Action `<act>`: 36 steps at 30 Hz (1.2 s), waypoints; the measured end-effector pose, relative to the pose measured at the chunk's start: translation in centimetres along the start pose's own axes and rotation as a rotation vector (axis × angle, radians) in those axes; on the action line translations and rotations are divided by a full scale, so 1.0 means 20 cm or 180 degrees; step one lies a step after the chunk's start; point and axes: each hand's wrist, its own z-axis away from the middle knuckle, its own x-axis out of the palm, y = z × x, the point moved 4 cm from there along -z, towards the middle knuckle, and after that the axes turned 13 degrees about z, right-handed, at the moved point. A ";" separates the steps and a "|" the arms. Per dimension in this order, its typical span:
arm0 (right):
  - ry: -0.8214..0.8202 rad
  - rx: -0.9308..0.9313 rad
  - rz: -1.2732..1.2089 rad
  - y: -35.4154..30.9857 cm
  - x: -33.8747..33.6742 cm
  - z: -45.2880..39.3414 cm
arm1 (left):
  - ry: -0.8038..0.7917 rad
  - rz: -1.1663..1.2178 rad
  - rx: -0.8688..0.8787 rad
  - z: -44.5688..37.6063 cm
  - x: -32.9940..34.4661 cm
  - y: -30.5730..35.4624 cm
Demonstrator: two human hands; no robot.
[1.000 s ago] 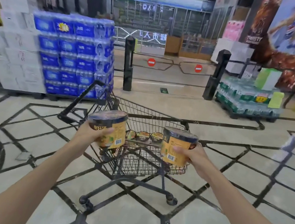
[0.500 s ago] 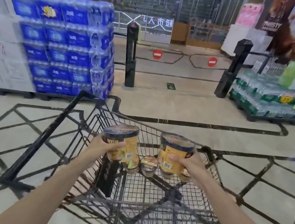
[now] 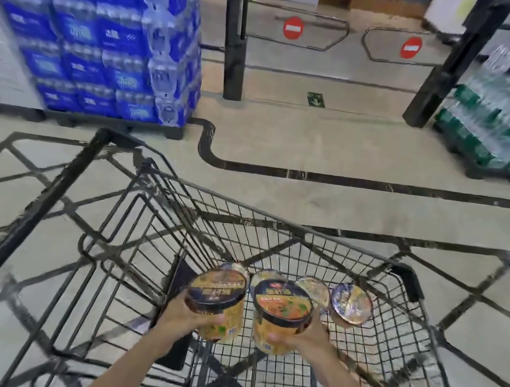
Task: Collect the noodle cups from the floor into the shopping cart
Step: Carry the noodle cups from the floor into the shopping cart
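Head view puts your two cups inside the cart's basket now: a second ago you carried them at arm's length short of the cart, half a second ago they hung over its rim, and now both sit low between the wire walls. Your left hand (image 3: pixel 187 316) wraps the left cup (image 3: pixel 218 303) round its yellow side, thumb across the front; your right hand (image 3: pixel 308 338) grips the right cup (image 3: pixel 280 316) from beneath and the side. The two cups are upright, tipped a little toward you, just beside one another and nearly touching. Neither looks set down yet; I cannot tell how far their bases are from the basket floor. Beyond them lie cups already in the cart (image 3: pixel 332 240): one on its side (image 3: pixel 351 303) to the right with its lid facing you, another (image 3: pixel 314 288) partly hidden behind your right cup, and a third barely showing between the two you hold. So this pair is as good as delivered, and I judge the next move is only to lower and let go, placing them on bare mesh so they do not topple onto the others. Farther out stand the blue water packs (image 3: pixel 107 25) on the left, the gate (image 3: pixel 350 39) with red no-entry signs ahead, and green-wrapped bottles (image 3: pixel 499 126) on the right. No cups show on the floor (image 3: pixel 287 139) from here.
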 end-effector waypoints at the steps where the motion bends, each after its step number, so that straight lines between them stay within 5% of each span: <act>1: -0.0012 0.0047 0.0014 0.05 0.03 -0.05 | 0.0033 -0.0015 -0.0027 -0.05 0.02 -0.06; 11: -0.0119 0.0259 -0.0733 0.51 0.28 -0.47 | 0.0484 -0.0219 -0.0584 -0.38 0.07 -0.56; 21: 0.0104 0.0489 0.0324 0.71 0.34 -0.55 | 0.0623 -0.0042 -0.0819 -0.50 0.15 -0.84; 36: -0.0263 0.0357 0.0322 0.90 0.38 -0.63 | 0.0200 0.0150 -0.0888 -0.53 0.13 -0.96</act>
